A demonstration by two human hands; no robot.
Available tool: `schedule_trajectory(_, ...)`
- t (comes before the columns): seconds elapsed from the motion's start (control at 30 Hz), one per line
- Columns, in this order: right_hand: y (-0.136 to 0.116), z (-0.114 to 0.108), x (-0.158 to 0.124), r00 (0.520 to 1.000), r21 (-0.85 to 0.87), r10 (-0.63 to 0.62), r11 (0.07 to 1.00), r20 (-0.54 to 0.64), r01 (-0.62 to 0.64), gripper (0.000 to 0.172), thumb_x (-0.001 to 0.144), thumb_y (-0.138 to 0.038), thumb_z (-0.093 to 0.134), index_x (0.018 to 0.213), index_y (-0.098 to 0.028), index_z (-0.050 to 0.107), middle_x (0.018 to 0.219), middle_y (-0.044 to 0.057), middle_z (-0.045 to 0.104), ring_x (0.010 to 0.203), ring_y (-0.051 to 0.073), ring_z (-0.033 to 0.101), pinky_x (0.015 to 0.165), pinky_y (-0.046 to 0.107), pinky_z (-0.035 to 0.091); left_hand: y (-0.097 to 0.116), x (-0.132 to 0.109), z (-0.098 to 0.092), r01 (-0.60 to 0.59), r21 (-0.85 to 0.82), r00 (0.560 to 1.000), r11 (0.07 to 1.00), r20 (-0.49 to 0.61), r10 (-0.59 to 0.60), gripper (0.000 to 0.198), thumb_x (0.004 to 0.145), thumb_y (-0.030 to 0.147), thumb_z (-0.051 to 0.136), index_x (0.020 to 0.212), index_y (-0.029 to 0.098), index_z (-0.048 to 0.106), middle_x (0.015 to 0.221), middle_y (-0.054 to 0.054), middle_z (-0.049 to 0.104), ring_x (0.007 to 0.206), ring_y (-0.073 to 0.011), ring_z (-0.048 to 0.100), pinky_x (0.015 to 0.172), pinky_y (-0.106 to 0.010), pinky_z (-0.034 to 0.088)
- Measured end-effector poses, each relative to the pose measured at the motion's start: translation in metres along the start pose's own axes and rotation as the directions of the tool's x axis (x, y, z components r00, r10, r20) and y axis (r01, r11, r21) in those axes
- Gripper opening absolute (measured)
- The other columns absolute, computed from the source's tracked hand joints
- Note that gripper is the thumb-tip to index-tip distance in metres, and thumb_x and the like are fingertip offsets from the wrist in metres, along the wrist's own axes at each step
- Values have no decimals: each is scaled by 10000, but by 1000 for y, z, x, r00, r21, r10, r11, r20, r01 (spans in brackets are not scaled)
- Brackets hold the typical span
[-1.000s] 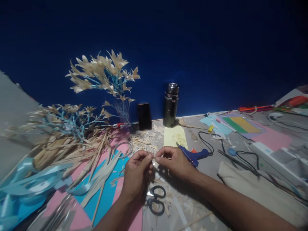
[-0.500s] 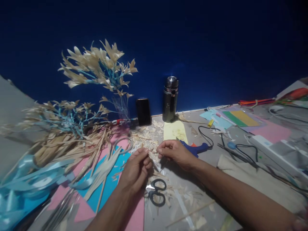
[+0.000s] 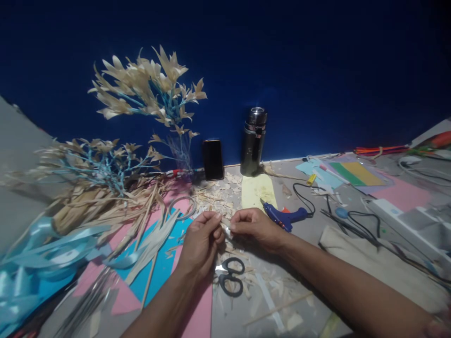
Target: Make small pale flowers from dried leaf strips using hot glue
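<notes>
Over the scrap-strewn middle of the table, both hands work close together. The fingertips of my left hand (image 3: 202, 241) are pinched on a small pale piece (image 3: 226, 224), whose kind I cannot make out. My right hand (image 3: 256, 228) is closed too, thumb and forefinger at the other side of that piece. Just below the hands lie black-handled scissors (image 3: 231, 286), their blades partly hidden behind my left hand. A blue glue gun (image 3: 286, 217) rests to the right of my right hand, its nozzle on a yellow sheet (image 3: 254, 188).
Flowers with pale petals and blue stems (image 3: 151, 89) stand at the back left. A phone (image 3: 213, 159) and a dark flask (image 3: 252, 145) stand by the wall. Dried husks (image 3: 81, 206), light blue ribbon (image 3: 66, 253) and a tape ring (image 3: 182, 207) lie left; a power strip (image 3: 405, 225) lies right.
My right hand has moved slightly left, bringing its fingertips up against those of my left hand. The camera view has shifted a little; the things on the table lie as before.
</notes>
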State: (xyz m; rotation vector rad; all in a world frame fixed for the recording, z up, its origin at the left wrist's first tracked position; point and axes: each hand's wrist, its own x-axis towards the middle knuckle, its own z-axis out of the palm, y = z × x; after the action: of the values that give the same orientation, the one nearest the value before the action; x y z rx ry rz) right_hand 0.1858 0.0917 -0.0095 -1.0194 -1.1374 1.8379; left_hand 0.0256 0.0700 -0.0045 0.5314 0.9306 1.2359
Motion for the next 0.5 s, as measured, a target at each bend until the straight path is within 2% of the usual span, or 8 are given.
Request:
schedule_trajectory(0.2,-2,0,0,1000,-49,7,999,-1,-7,173,616,-279,774,680,-151,677,546,-24,581,461,71,406,480,232,253,-2,0,-1,-37,3,999,999,-1,37,297,721,296,843,768,190,569,469,81,476,430,-68,407,453,-178,293)
schedule_trajectory(0.3,-3,-1,-1,1000,-79,-4,997,16,5,168,628,-265,773,706,-152,676,574,-16,598,487,84,455,502,231,308,-2,-1,0,-48,31,999,998,-17,48,295,711,301,846,758,190,577,457,82,470,421,-69,399,447,-185,300)
schedule_trajectory(0.4,-4,-2,-3,999,-117,-25,993,38,29,207,668,-301,798,769,-153,694,625,-2,626,543,110,525,543,246,373,-3,-2,3,-83,121,994,989,-60,91,291,690,309,854,748,179,600,452,79,483,412,-68,399,436,-187,310)
schedule_trajectory(0.5,-5,-1,-4,998,-143,-54,988,15,55,296,690,-399,831,785,-147,707,623,2,622,558,123,532,566,269,391,-3,-3,4,-128,213,985,969,-90,150,290,675,314,865,741,164,626,476,65,521,426,-67,429,432,-181,322)
